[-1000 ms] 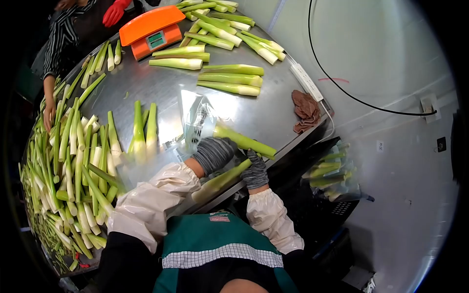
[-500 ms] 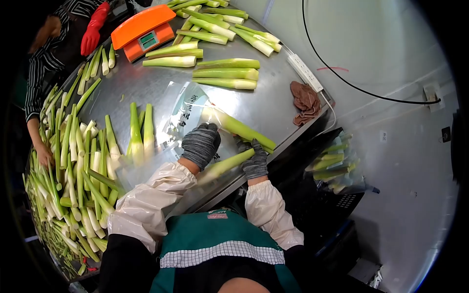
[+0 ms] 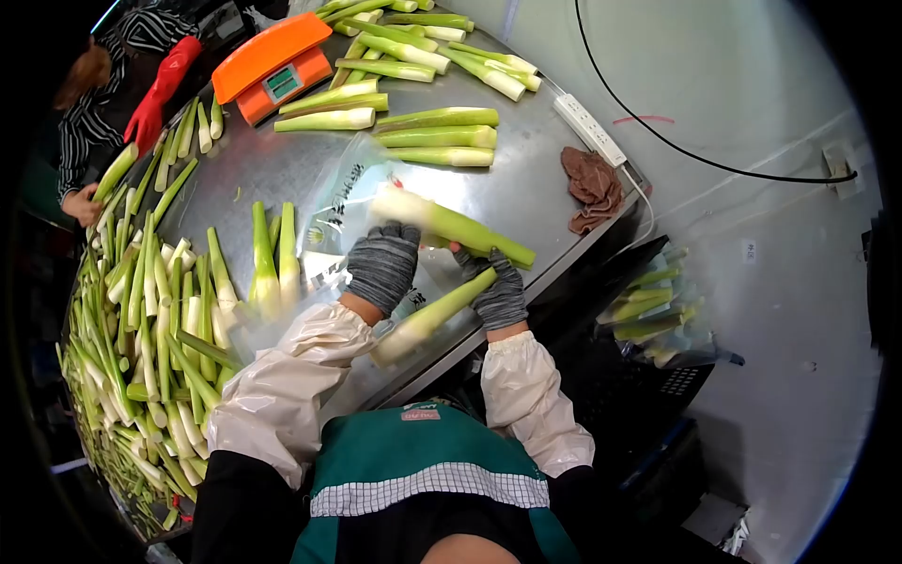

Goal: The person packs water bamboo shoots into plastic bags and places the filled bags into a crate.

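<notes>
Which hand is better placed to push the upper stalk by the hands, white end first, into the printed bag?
Probably the right hand: it is by the green end of the upper stalk. The left hand is nearer the white end, at the printed bag.

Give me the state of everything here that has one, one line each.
Clear printed plastic bag: spread out, mouth unclear.
Left hand, grey-gloved: curled closed on the bag.
Two tapered green-white stalks: thick ends spread apart.
Right hand, grey-gloved: at both stalks, grip partly hidden.
Orange plastic digital scale: reading illegible, no load seen.
Brown fabric cloth: crumpled.
White plastic power strip: on or off unclear.
Heaped green-white stalks: loose.
</notes>
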### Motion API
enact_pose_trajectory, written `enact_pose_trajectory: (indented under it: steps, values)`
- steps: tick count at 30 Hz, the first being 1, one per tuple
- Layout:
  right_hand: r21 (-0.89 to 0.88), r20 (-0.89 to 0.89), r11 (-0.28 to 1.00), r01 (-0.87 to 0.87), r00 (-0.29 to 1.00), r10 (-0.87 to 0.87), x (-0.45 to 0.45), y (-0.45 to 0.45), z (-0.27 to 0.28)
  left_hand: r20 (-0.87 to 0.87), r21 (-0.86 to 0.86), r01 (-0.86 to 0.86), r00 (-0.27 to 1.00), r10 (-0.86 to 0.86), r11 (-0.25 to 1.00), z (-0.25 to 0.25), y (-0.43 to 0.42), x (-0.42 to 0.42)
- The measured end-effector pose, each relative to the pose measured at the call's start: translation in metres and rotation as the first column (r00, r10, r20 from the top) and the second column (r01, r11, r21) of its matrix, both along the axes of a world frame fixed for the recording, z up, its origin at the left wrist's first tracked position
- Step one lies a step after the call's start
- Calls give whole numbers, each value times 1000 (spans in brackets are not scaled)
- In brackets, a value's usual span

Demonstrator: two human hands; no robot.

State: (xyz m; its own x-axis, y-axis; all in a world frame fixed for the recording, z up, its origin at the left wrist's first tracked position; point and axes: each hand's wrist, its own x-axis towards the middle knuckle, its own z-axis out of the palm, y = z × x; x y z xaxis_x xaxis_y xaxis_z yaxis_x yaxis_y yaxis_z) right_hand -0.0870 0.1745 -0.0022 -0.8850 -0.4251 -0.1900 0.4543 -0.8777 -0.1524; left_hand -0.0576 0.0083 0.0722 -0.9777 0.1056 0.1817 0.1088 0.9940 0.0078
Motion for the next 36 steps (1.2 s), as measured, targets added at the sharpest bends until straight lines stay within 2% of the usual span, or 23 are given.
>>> enact_pose_trajectory:
  steps: [3,5,6,8,9,13,14,17,19,20,21,22,23,24,26,27,28,30,31,33,34,35,36]
  values:
    - [5,-96,1000,25,995,-25,-9,8,36,-144,-45,4,990,-11,999,50,4,-6]
    - [-79,-194,996,-52,980,36,-16,14,72,-178,-29,30,983,-35,999,85,2,-12]
    - [-56,-217,998,-31,976,18,-17,16,91,-270,-36,107,956,-113,994,90,-6,-19]
    - [-87,-296,993,-79,954,50,-24,24,117,-331,127,248,923,-195,960,117,-15,-23]
    - [131,-334,987,95,941,-46,-23,25,131,-374,167,312,898,-232,935,127,-19,-26]
    - [301,-604,911,282,796,-47,-21,28,162,-230,464,410,912,-339,785,156,-35,-31]
    - [353,-710,855,380,704,-19,-19,28,168,-184,471,392,920,-347,790,167,-39,-30]
    - [438,-663,835,332,747,50,-12,32,187,-195,431,419,908,-370,799,182,-43,-31]
    - [575,-721,695,433,669,180,-10,31,189,-168,426,560,821,-547,710,194,-43,-43]
    - [591,-734,702,397,625,265,-10,30,186,-50,495,551,790,-611,672,194,-50,-55]
    - [610,-741,705,362,574,347,-11,29,183,42,926,164,850,-524,340,179,-42,-58]
    - [583,-701,782,220,622,348,-7,26,187,54,934,140,852,-521,327,171,-35,-60]
    - [584,-704,781,222,618,350,-5,24,190,64,942,119,854,-516,313,168,-30,-62]
    - [568,-698,788,239,647,306,-4,23,193,209,935,-33,855,-475,353,167,-24,-65]
    - [585,-670,757,291,699,249,1,21,197,20,715,276,911,-412,643,173,-10,-48]
    - [586,-672,754,298,698,247,0,18,194,34,833,117,965,-261,541,179,2,-36]
    - [627,-672,691,359,698,247,-2,15,187,32,834,121,963,-266,538,178,1,-33]
    - [653,-710,577,491,662,240,-8,11,172,-39,670,154,984,-173,726,177,-8,-27]
    - [653,-711,579,488,659,246,-12,7,164,-41,671,151,985,-167,726,168,-12,-24]
    - [619,-759,567,544,599,254,-20,1,153,-206,362,189,971,-119,913,138,-17,-21]
    - [650,-710,612,452,647,277,-24,1,152,-376,265,220,920,-109,939,130,-11,-16]
    - [653,-707,610,450,651,276,-28,0,151,-294,164,40,956,10,986,128,-3,-11]
    - [703,-552,661,263,787,274,-32,-2,148,-165,124,-78,981,98,989,121,1,-11]
